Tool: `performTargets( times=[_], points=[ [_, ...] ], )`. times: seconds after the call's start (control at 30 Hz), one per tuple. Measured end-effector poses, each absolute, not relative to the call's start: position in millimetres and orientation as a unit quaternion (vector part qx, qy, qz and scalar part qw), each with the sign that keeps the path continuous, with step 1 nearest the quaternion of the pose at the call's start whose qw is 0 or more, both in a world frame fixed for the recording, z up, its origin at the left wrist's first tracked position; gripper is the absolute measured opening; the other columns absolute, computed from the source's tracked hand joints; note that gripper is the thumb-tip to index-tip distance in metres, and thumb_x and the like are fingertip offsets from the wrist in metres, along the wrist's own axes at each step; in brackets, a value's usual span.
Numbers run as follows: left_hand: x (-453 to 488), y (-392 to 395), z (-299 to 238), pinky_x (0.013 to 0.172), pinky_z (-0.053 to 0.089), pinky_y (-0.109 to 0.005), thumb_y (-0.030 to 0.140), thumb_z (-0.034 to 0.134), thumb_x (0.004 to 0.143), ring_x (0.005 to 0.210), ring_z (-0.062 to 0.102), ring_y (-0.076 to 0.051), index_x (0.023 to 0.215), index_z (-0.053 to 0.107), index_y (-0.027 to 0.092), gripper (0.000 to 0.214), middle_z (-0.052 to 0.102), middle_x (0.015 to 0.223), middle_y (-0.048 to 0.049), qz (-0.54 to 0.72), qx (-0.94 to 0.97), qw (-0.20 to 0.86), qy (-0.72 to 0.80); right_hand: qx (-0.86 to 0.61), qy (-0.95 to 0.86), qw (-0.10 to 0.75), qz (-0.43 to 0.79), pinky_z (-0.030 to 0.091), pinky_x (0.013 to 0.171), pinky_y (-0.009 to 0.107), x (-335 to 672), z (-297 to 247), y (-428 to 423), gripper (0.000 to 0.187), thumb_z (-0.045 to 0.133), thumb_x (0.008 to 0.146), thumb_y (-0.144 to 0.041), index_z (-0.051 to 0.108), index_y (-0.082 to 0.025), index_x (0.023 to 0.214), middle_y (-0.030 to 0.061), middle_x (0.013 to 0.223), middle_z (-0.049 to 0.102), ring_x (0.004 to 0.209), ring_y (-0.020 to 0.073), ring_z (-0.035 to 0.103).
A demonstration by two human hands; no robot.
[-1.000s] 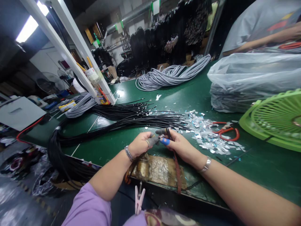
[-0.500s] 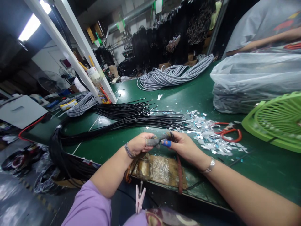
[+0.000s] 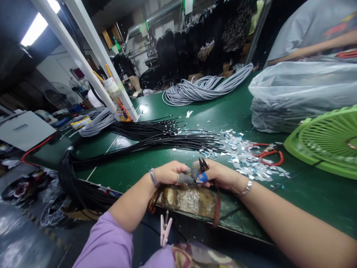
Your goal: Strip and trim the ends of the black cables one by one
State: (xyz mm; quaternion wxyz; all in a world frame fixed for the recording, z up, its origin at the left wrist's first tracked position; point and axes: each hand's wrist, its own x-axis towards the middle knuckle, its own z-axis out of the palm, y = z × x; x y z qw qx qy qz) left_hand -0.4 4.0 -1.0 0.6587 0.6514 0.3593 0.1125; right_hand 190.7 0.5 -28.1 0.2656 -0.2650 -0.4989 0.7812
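Note:
My left hand (image 3: 167, 173) and my right hand (image 3: 220, 174) meet at the near edge of the green table (image 3: 173, 160), both closed in a pinch on a thin black cable (image 3: 203, 164) whose ends stick up between them. A grey cot covers a left finger and a blue one a right finger. Just beyond lies a long bundle of black cables (image 3: 156, 143). Under my hands a taped brown pad (image 3: 186, 197) covers the table edge.
Silver foil scraps (image 3: 242, 158) and red-handled scissors (image 3: 267, 156) lie to the right. A green fan grille (image 3: 329, 141) and a plastic bag of cables (image 3: 301, 93) stand at right. Grey cable coils (image 3: 203, 87) lie far back. Another person's arm (image 3: 312, 46) is top right.
Both hands have dropped slightly toward the table edge and drawn closer together. The black cable ends now stick up between my fingers.

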Motion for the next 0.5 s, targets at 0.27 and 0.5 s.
performTargets(
  times=[0.27, 0.5],
  points=[
    [-0.3, 4.3, 2.3, 0.045, 0.028, -0.02, 0.045, 0.07, 0.067, 0.045, 0.035, -0.006, 0.063, 0.057, 0.013, 0.035, 0.044, 0.049, 0.0049, 0.14, 0.737, 0.557, 0.358, -0.44, -0.427, 0.424, 0.667, 0.017, 0.036, 0.019, 187.1, -27.2, 11.0, 0.028, 0.075, 0.051, -0.032, 0.052, -0.019, 0.058, -0.0075, 0.043, 0.045, 0.036, 0.0035, 0.029],
    [1.2, 14.8, -11.0, 0.049, 0.026, -0.021, 0.059, 0.065, 0.065, 0.052, 0.034, -0.007, 0.062, 0.051, 0.015, 0.047, 0.042, 0.055, 0.0046, 0.312, 0.687, 0.447, 0.481, -0.494, -0.661, 0.407, 0.393, 0.04, 0.051, 0.028, 198.1, -25.7, 7.5, 0.034, 0.041, 0.086, -0.049, 0.058, -0.021, 0.077, 0.0037, 0.067, 0.063, 0.053, 0.0147, 0.052]
  ],
)
